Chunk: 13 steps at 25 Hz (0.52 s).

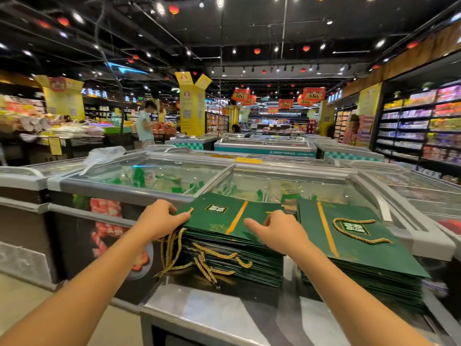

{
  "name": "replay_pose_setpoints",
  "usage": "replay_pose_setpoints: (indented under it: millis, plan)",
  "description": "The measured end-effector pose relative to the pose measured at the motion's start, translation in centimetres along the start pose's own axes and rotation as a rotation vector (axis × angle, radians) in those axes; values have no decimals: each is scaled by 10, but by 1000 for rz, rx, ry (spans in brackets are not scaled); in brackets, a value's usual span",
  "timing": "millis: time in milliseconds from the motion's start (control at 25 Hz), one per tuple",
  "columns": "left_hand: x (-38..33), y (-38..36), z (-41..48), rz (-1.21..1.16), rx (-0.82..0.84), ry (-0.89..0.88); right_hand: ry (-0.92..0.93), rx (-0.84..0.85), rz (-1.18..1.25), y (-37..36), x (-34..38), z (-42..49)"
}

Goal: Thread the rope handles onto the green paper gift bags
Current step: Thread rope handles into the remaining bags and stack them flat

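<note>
On the steel table [199,310] nearest me, gold rope handles [214,255] spill off the near edge of the left stack [232,265] of flat green bags. My left hand [159,218] pinches the top bag [224,218] at its left corner and my right hand [282,231] curls over its right edge. The bag's gold stripe runs away from me. A loose rope [359,231] lies on the right stack [369,273], with glass-topped freezer chests [149,176] behind.

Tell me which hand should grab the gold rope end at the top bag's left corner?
Probably left. The left hand grips the top bag right beside that rope end; the right hand sits farther along it.
</note>
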<state>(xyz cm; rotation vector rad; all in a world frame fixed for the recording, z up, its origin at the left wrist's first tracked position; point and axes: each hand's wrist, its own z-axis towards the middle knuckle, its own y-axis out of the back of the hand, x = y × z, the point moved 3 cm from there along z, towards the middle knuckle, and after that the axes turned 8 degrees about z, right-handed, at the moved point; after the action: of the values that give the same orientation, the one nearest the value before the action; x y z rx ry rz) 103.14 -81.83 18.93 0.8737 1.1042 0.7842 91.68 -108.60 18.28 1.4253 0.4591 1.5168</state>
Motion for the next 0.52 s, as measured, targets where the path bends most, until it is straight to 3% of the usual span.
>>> replay_pose_setpoints:
  millis: [160,520]
  plan:
    - [-7,-5,-14,-155,-107,-9,-91,23,-10,-6,4,-2]
    - [-13,9,-51,-374,-398,-143,-87,-118,525,9,11,-33]
